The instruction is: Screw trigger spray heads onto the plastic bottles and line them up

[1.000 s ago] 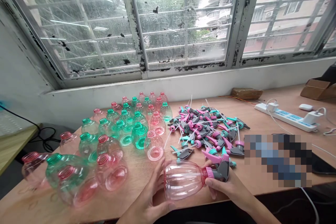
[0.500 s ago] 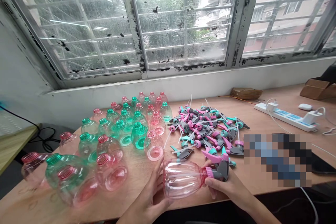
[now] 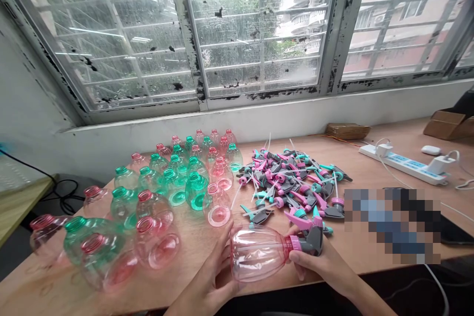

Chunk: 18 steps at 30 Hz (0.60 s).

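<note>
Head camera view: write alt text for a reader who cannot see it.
The left hand cups the base of a sideways pink bottle and the right hand holds its neck, where a pink-and-grey spray head sits. Behind them, uncapped pink and green bottles stand left of a heap of spray heads.

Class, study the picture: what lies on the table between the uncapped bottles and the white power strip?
A heap of pink, teal and grey spray heads lies between the uncapped bottles and the white power strip, in the head view.
</note>
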### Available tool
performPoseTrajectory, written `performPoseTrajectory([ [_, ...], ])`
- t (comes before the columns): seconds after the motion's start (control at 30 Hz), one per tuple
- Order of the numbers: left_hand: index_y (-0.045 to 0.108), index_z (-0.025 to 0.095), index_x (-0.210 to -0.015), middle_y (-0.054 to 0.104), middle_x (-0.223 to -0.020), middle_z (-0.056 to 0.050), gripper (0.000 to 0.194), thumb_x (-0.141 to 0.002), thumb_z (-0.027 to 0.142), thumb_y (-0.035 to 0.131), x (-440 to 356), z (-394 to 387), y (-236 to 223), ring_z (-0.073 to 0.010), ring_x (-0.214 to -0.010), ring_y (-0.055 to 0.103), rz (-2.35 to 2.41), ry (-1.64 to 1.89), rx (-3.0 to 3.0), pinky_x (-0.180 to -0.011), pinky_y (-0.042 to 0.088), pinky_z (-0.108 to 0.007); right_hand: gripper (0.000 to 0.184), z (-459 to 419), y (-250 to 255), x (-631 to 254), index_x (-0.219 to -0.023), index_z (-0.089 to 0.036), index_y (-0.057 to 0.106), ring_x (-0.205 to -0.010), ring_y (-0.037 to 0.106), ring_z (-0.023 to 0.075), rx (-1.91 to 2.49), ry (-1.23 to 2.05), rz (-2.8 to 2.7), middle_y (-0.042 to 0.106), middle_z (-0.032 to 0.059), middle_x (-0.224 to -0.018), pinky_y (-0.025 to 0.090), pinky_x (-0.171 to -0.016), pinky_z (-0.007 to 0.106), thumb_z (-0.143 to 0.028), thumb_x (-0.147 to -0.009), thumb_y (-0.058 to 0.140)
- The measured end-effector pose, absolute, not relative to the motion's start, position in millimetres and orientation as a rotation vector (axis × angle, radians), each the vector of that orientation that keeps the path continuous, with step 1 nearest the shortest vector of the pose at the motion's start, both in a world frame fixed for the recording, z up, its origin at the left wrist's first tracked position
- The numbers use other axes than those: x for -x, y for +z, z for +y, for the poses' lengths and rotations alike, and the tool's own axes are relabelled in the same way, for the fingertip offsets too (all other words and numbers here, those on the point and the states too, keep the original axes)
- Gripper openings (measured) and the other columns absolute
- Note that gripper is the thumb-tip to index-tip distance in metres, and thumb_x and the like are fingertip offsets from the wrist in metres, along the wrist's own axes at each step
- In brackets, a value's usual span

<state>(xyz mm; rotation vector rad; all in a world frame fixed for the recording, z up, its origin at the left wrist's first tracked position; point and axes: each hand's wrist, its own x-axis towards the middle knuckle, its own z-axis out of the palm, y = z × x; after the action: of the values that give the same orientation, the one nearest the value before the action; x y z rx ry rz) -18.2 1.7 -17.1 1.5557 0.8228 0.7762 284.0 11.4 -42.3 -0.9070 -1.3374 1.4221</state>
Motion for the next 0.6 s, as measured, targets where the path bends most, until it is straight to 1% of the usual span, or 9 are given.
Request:
performPoseTrajectory([
  [0.07, 0.004, 0.049, -0.161, 0.016, -0.176, 0.000, 0.092, -0.096, 0.045, 0.068, 19.3, 1.4, -18.4, -0.0311, -0.161, 0.014, 0.813, 0.768, -1.549, -0.131, 0.024, -0.048, 0.039, 11.4, -43.3, -284.1, -0.095, -0.018, 0.063, -0.049, 0.058, 0.0144, 0.910, 1.419, -1.340, 0.064, -0.0051, -0.054, 0.051, -0.053, 0.027, -0.052, -0.086, 0.081],
  [0.17, 0.005, 0.047, -0.162, 0.021, -0.174, -0.001, 0.097, -0.093, 0.043, 0.073, 20.0, 1.0, -16.4, -0.0321, -0.161, 0.010, 0.809, 0.749, -1.537, -0.130, 0.025, -0.049, 0.041, 11.2, -43.8, -284.2, -0.097, -0.018, 0.062, -0.048, 0.057, 0.0140, 0.927, 1.420, -1.324, 0.064, -0.0054, -0.054, 0.052, -0.053, 0.027, -0.052, -0.085, 0.082],
  [0.3, 0.013, 0.048, -0.161, 0.017, -0.175, 0.002, 0.092, -0.092, 0.042, 0.074, 19.3, 1.2, -12.0, -0.0340, -0.161, 0.006, 0.796, 0.735, -1.505, -0.130, 0.026, -0.050, 0.042, 11.1, -43.4, -284.3, -0.103, -0.018, 0.061, -0.049, 0.059, 0.0143, 0.929, 1.426, -1.313, 0.066, -0.0051, -0.055, 0.053, -0.053, 0.027, -0.051, -0.085, 0.082],
  [0.37, 0.014, 0.048, -0.161, 0.017, -0.175, 0.002, 0.091, -0.092, 0.042, 0.074, 18.6, 1.4, -11.5, -0.0340, -0.161, 0.005, 0.785, 0.725, -1.505, -0.130, 0.026, -0.049, 0.041, 11.3, -43.1, -284.2, -0.102, -0.018, 0.061, -0.049, 0.059, 0.0141, 0.913, 1.428, -1.320, 0.065, -0.0053, -0.055, 0.053, -0.053, 0.027, -0.050, -0.086, 0.082],
  [0.47, 0.009, 0.050, -0.160, 0.016, -0.176, 0.003, 0.093, -0.094, 0.041, 0.073, 17.7, 2.1, -13.3, -0.0320, -0.161, 0.008, 0.789, 0.739, -1.530, -0.130, 0.025, -0.048, 0.040, 11.6, -42.5, -284.0, -0.100, -0.018, 0.062, -0.049, 0.058, 0.0138, 0.906, 1.426, -1.322, 0.065, -0.0055, -0.054, 0.054, -0.053, 0.027, -0.049, -0.086, 0.082],
  [0.6, 0.003, 0.051, -0.160, 0.016, -0.176, 0.003, 0.089, -0.098, 0.043, 0.066, 17.1, 3.5, -16.4, -0.0302, -0.161, 0.014, 0.805, 0.762, -1.556, -0.131, 0.024, -0.047, 0.041, 11.5, -41.7, -284.1, -0.102, -0.018, 0.062, -0.049, 0.059, 0.0143, 0.912, 1.437, -1.315, 0.065, -0.0056, -0.054, 0.054, -0.053, 0.027, -0.048, -0.085, 0.083],
])
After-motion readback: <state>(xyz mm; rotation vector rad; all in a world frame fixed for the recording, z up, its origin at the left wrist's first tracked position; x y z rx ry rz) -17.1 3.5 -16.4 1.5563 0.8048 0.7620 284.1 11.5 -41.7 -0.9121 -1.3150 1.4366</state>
